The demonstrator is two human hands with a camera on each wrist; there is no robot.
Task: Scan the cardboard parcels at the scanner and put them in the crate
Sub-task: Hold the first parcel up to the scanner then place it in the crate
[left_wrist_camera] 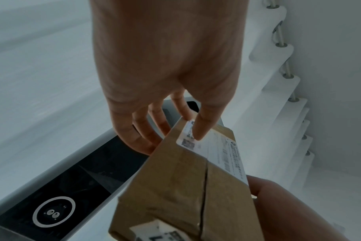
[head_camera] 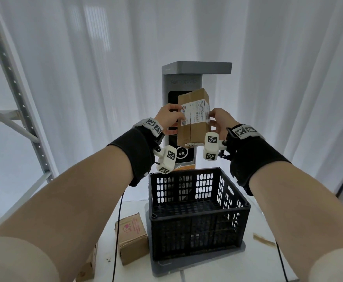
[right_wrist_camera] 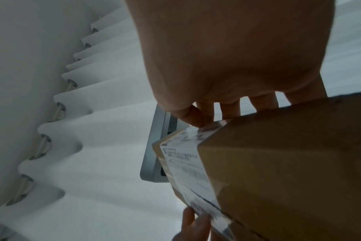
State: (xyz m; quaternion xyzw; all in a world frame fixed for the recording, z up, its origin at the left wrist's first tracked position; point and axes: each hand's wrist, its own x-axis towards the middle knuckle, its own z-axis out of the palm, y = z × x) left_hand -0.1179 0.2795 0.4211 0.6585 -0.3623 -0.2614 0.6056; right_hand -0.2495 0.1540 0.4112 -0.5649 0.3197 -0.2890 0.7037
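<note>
A tall brown cardboard parcel [head_camera: 193, 119] with a white shipping label facing me is held upright in front of the grey scanner tower [head_camera: 181, 78], under its overhanging top. My left hand [head_camera: 169, 117] grips its left edge, thumb on the label and fingers behind. My right hand [head_camera: 219, 121] pinches its right edge. In the left wrist view the parcel [left_wrist_camera: 175, 187] hangs over the scanner's dark panel [left_wrist_camera: 82, 179]. In the right wrist view the parcel [right_wrist_camera: 278, 163] fills the lower right. The black crate [head_camera: 199, 212] stands below, with nothing seen inside.
Another cardboard parcel [head_camera: 133, 238] lies on the white table [head_camera: 260, 259] left of the crate, and one more [head_camera: 88, 265] sits at the table's near left edge. A grey metal rack [head_camera: 14, 98] stands at the left. White curtains hang behind.
</note>
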